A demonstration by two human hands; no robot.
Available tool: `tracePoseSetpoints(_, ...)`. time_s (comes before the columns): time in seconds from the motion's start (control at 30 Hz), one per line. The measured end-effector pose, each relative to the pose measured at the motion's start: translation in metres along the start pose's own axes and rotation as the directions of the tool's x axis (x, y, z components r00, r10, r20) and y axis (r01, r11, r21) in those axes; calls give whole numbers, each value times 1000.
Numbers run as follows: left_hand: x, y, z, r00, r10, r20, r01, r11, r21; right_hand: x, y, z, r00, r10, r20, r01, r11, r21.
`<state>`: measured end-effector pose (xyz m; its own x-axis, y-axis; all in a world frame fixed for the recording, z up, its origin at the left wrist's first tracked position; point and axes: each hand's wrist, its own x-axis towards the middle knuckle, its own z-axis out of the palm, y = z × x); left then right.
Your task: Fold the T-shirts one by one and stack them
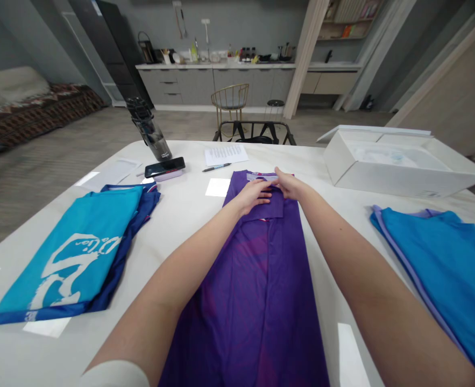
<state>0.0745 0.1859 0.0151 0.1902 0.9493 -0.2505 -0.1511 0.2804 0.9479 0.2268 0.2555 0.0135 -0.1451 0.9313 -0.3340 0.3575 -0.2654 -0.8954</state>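
Observation:
A purple shirt [285, 279] lies lengthwise in front of me, its sides folded inward and its collar at the far end. Across the folded part just below the collar, my left hand [256, 195] rests with its fingers stretched out flat. My right hand [288, 184] is at the collar's right side, thumb and fingers closed on the fabric. The fingertips of both hands meet near the collar's middle. Part of the collar is hidden under them.
Folded blue shirts [96, 226] lie at left, and another blue pile [434, 252] at right. An open white box [394, 177] stands back right. Along the far side are a bottle [156, 137], a phone [164, 167], a pen [217, 167] and a printed sheet [231, 155].

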Motion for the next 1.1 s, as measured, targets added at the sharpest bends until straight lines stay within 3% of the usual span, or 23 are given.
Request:
tracePoseSetpoints(0.07,1,-8,-7,993,91,-71,-66,952,299,-9,12,-11,994,104,10,-105,994,44)
tracePoseSetpoints(0.1,2,-10,-14,979,183,-88,-117,864,490,-13,18,-14,991,135,10,-136,989,58)
tracePoseSetpoints(0.17,4,-12,-31,931,365,-13,-198,533,823,-21,27,-15,994,93,-56,-94,995,-19)
tracePoseSetpoints(0.2,6,-11,-39,907,420,19,-182,353,918,-24,31,-14,993,50,-104,-62,992,-109)
tracePoseSetpoints(0.27,13,-9,-55,892,451,33,-88,101,991,-28,36,-7,979,-71,-194,-1,938,-346)
tracePoseSetpoints(0.33,22,-7,-66,903,430,-4,12,-16,1000,-29,38,2,948,-192,-253,23,836,-548)
tracePoseSetpoints(0.43,38,-6,-77,923,375,-82,107,-46,993,-29,42,14,910,-284,-301,2,730,-683)
tracePoseSetpoints(0.63,56,-3,-86,912,377,-162,168,17,986,-33,50,14,888,-366,-280,72,711,-699)
tracePoseSetpoints(0.77,59,7,-84,837,502,-218,183,118,976,-42,44,-5,840,-457,-292,178,741,-647)
tracePoseSetpoints(0.87,58,12,-73,793,553,-255,184,182,966,-45,40,-22,831,-440,-341,154,770,-619)
tracePoseSetpoints(1.0,46,3,-52,790,577,-207,143,155,977,-43,46,-32,873,-314,-373,4,769,-639)
tracePoseSetpoints(1.1,29,-13,-43,815,579,-25,-9,55,998,-47,57,-28,888,-246,-389,-104,715,-692)
